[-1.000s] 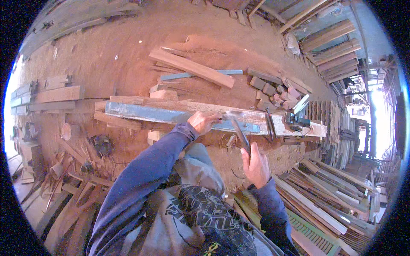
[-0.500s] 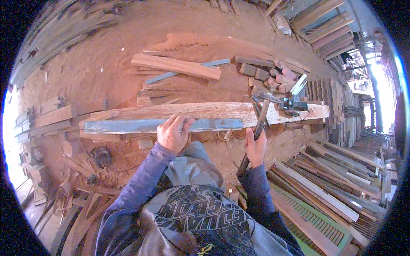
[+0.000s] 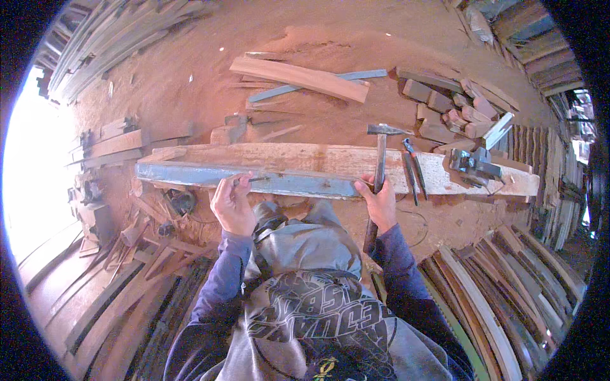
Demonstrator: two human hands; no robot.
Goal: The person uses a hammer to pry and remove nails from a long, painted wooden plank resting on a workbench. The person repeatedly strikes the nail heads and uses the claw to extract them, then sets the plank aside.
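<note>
Blue paint, pretty scuffed, covers the wooden strip [image 3: 305,183] running along the near side of a thick pale plank [image 3: 286,152]. Strip looks stiff and not too heavy, so I'd take it by its long edges and watch for splinters. The hammer [image 3: 380,159] is probably head-heavy with a dry, grippy handle: low grip for a swing, higher for control. Fingers of my right hand [image 3: 382,206] are wrapped round that handle partway down, head pointing away from me over the plank, thumb right by the strip's right end; can't tell if it's touching. On my left hand [image 3: 231,206], thumb and fingertips are pinched on a thin dark piece [image 3: 259,179], maybe a nail, too small to be sure, just at the strip's top edge. Pincers [image 3: 415,170] lie right of the hammer.
</note>
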